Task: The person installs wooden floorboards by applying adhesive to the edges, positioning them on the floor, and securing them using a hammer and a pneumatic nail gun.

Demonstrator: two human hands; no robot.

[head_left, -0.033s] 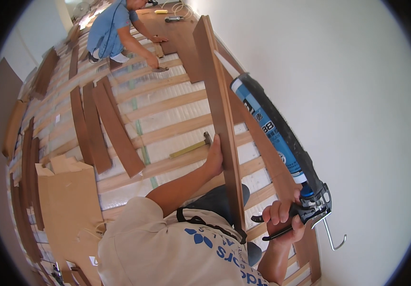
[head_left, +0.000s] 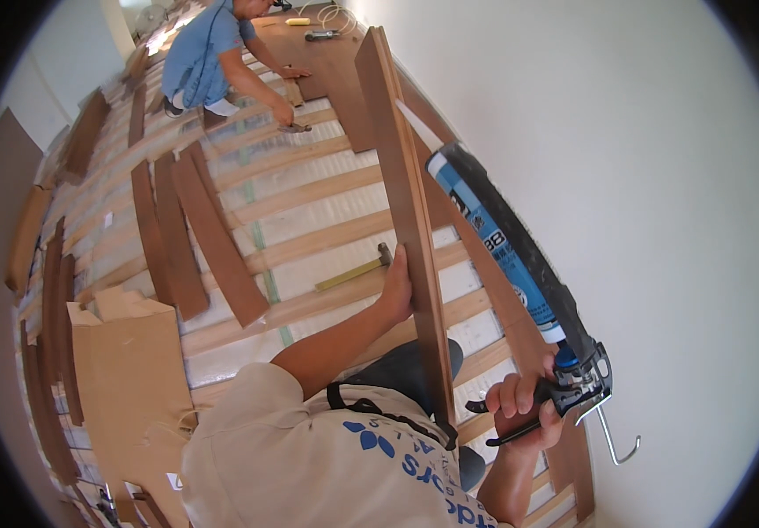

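Head | battens [head_left: 322, 238] over sheeting [head_left: 313, 216] | white wall [head_left: 679, 220] | hands [head_left: 399, 289] [head_left: 527, 407] clamped: left/plank [head_left: 400, 194], right/caulking gun [head_left: 534, 253]

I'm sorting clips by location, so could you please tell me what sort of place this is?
Probably an indoor room under renovation, judging by the exposed wooden battens, loose brown planks and the caulking gun.

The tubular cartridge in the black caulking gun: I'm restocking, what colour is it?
The tubular cartridge is mostly blue with white and dark markings, clearest in head view.
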